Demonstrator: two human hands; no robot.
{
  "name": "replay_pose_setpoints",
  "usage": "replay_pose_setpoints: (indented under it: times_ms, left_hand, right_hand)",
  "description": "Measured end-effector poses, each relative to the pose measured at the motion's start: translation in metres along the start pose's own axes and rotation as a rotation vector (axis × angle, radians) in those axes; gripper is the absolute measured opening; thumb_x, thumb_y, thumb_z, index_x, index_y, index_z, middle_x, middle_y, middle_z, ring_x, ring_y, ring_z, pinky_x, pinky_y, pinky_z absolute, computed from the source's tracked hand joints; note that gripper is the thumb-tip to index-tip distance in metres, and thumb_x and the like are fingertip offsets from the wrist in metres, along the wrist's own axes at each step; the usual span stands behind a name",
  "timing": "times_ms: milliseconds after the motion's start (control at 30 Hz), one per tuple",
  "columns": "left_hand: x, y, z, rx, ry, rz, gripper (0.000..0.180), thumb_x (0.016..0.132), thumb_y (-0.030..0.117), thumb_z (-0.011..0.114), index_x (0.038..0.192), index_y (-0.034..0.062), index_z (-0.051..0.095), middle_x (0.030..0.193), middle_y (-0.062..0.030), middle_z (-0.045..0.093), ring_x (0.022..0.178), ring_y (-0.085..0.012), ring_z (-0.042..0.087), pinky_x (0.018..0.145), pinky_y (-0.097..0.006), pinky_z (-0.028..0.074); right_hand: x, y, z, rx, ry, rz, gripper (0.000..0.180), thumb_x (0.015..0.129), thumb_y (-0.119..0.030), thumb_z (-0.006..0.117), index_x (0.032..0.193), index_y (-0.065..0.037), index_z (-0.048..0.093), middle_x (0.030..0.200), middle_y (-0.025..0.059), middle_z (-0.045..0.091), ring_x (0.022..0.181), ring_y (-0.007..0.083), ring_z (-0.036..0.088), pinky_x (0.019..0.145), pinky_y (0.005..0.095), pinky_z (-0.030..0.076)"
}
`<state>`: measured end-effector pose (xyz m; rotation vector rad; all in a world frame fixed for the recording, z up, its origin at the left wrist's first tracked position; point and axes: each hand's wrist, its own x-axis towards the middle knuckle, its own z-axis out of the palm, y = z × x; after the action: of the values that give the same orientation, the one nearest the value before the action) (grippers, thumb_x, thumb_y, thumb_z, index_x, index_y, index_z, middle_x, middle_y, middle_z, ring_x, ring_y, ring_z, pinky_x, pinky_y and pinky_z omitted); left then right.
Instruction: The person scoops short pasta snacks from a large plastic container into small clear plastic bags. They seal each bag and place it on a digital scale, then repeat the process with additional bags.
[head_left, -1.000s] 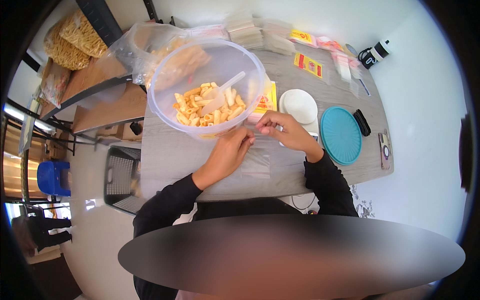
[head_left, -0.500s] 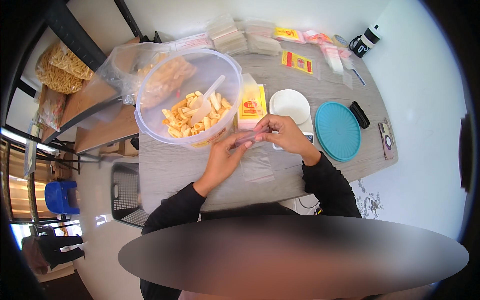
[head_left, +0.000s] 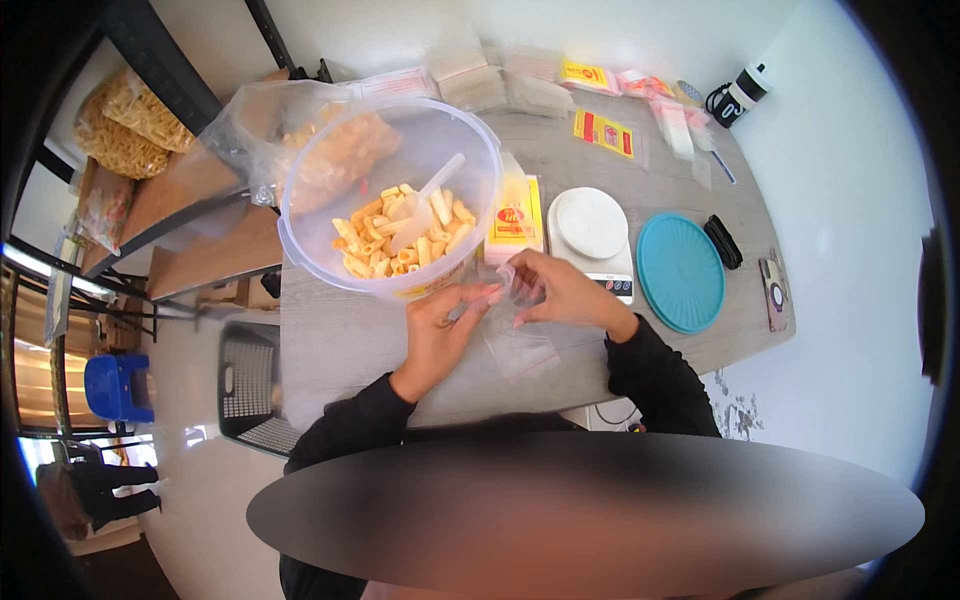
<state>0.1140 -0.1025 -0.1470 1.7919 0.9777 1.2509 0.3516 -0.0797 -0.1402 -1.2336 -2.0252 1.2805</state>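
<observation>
Bunching clear plastic bag point(head_left: 506, 283), thin; left hand point(head_left: 437, 328), grip pinched on it; right hand point(head_left: 565, 291), grip unclear.

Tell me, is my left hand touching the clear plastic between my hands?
Touching. The head view shows the left hand with the clear plastic pinched in its grip.

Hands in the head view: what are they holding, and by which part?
The left hand pinches a clear bag, seemingly by its edge; the right hand is at it too, its grip unclear.

Free tabletop point(head_left: 345, 345) leftward, tub point(head_left: 450, 140) ahead
</observation>
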Motion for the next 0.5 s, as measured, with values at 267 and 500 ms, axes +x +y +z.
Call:
replay_pose_setpoints:
  times_ms: [267,500]
  left_hand:
    - [0.0,0.008,-0.007,-0.042,0.007,0.174,0.015,0.092,0.0,0.07,0.106,-0.0004,0.074,0.099,-0.0138,0.076,0.098,-0.0238,0.075,0.081,-0.03,0.055]
    - [-0.002,0.011,-0.005,-0.375,-0.171,-0.234,0.023,0.1,0.003,0.061,0.121,-0.0031,0.068,0.111,-0.0143,0.074,0.094,-0.0206,0.073,0.085,-0.031,0.055]
  right_hand:
    - [0.0,-0.002,0.02,-0.224,0.015,0.015,0.078,0.067,-0.017,0.092,0.132,-0.001,0.051,0.125,0.0169,0.058,0.11,0.0311,0.06,0.087,0.0374,0.052]
    - [-0.003,-0.008,0.004,-0.164,0.109,-0.032,0.048,0.083,0.007,0.063,0.129,-0.003,0.058,0.112,0.0145,0.065,0.106,0.0251,0.065,0.087,0.0333,0.052]
